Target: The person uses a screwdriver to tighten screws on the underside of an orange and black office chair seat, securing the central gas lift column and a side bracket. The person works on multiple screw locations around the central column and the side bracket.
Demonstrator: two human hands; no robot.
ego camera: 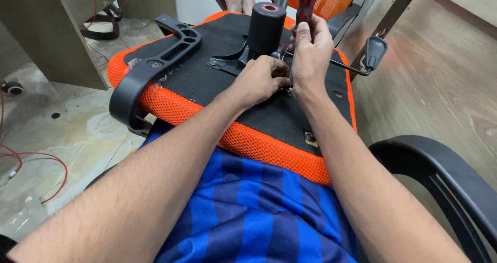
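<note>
Orange mesh seat (176, 107) upturned | left hand (261, 79) pinches fastener at mechanism plate (228, 63) | right hand (310, 50) grips screwdriver (306, 4) | fastening unfinished.

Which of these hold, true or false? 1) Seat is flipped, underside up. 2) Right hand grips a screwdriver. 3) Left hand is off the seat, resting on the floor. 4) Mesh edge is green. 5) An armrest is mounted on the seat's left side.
1) True: the chair seat lies with its black underside up, the gas cylinder standing up from it.
2) True: the right hand holds a screwdriver upright by its red and black handle.
3) False: the left hand rests on the underside, at the mechanism plate beside the right hand.
4) False: the mesh edge is orange.
5) True: a black armrest sits there.
</note>
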